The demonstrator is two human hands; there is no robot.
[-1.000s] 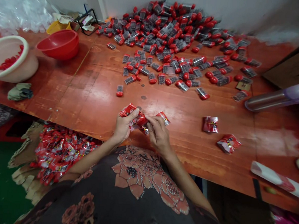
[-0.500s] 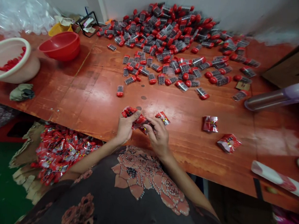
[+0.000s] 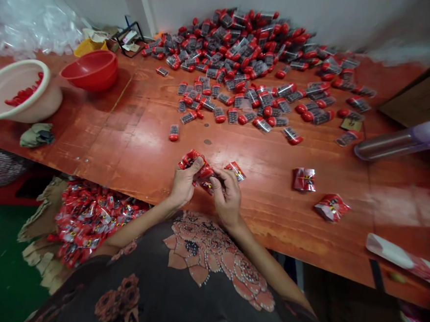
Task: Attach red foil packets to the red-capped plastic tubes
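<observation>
My left hand (image 3: 183,183) and my right hand (image 3: 228,196) meet at the near edge of the red wooden table (image 3: 136,126). Both are closed on a crumpled red printed packet (image 3: 199,170) held between them. A corner of the packet sticks out past my right hand's fingers. A large heap of small red-capped clear capsules (image 3: 245,45) covers the far middle of the table, with a single stray one (image 3: 173,131) lying closer to me. Two more red packets (image 3: 304,179) (image 3: 331,207) lie flat to my right.
A cream bowl (image 3: 38,104) with red pieces and a red bowl (image 3: 92,69) stand at the left. A cardboard box of red packets (image 3: 89,216) sits below the table edge. A grey-and-purple tube (image 3: 404,140) and a white-red object (image 3: 400,256) lie at the right.
My left thumb has shifted over the packet's top, and the packet has been folded and turned a little between my hands. The view has drifted slightly.
</observation>
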